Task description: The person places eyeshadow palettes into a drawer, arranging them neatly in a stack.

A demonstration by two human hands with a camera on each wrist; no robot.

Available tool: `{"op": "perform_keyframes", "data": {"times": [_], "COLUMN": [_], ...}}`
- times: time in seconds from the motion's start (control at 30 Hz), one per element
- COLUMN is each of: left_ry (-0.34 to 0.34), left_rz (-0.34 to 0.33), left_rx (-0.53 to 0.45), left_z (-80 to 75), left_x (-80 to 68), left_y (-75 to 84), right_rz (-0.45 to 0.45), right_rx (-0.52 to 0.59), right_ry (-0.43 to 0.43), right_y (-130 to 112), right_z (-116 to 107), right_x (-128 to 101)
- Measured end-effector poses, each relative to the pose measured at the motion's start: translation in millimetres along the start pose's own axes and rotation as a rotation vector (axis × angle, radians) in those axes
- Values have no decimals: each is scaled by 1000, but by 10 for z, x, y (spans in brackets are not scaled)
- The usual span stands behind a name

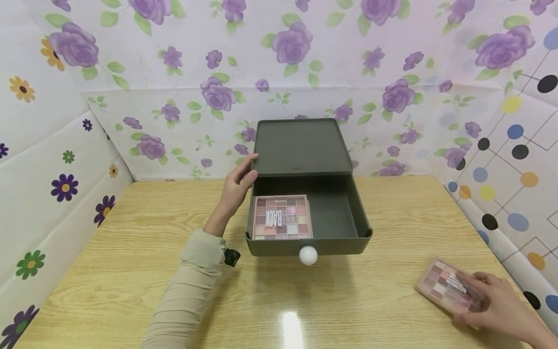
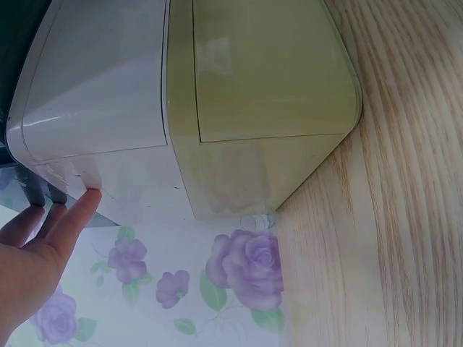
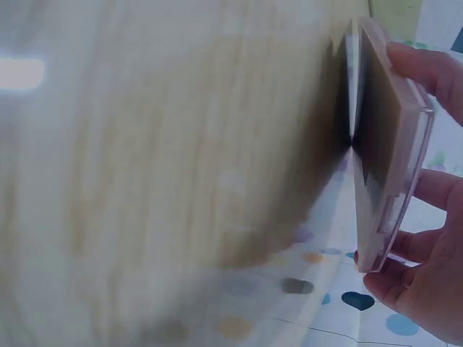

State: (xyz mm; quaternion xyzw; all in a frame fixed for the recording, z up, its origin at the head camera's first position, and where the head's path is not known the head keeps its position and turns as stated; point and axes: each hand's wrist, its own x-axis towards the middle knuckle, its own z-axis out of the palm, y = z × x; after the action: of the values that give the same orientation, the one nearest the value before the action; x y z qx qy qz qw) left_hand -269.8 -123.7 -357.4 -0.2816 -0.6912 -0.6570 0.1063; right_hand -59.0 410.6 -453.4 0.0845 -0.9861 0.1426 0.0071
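A dark grey drawer [image 1: 342, 218] with a round white knob [image 1: 308, 255] stands pulled out of the drawer unit [image 1: 302, 145]. Inside it, against the left wall, lies an eyeshadow palette [image 1: 282, 218] with a grid of pink and brown shades. My left hand [image 1: 237, 186] rests at the unit's left side. In the left wrist view, that hand's extended fingers [image 2: 76, 217] touch the white tier's side. At the table's right, my right hand [image 1: 492, 300] grips a second eyeshadow palette [image 1: 438, 286] by its edges, tilted, between thumb and fingers. The right wrist view shows this palette [image 3: 391, 152] edge-on above the table.
Below the dark top, the unit has a white tier [image 2: 101, 79] and a yellow tier [image 2: 275, 72]. It stands on a wood-grain table [image 1: 392, 300]. Flower-printed cloth [image 1: 174, 72] hangs behind, and dotted cloth [image 1: 505, 160] borders the right side.
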Motion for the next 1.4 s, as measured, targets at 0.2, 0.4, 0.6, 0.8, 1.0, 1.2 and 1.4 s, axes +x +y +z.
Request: {"op": "perform_keyframes", "data": {"times": [0.2,0.4,0.6,0.8,1.0,1.2,1.4], "left_ry": [-4,-7,-11,-7,-7,-4,-13], "left_rz": [-6,-34,-45,-18,1,-6,-1], "left_rx": [-3,-6,-7,-13,1,3,-13], "left_z": [-1,0,4,-3,2,6,-3], "left_x": [4,0,5,-1,11,5,-2], "left_y": [3,50,68,16,-20,-3,-7], "right_rz": [-31,3,-26,-89,-155,-198,-232], "right_rx": [-13,25,82,132,122,160,138], "right_ry": [69,52,76,119,186,211,224], "right_y": [-43,-94,-172,-280,-393,-495,-589], "right_z": [-43,-111,-177,-269,-395,-506,-646], "right_x": [30,55,88,144,216,278,358]}}
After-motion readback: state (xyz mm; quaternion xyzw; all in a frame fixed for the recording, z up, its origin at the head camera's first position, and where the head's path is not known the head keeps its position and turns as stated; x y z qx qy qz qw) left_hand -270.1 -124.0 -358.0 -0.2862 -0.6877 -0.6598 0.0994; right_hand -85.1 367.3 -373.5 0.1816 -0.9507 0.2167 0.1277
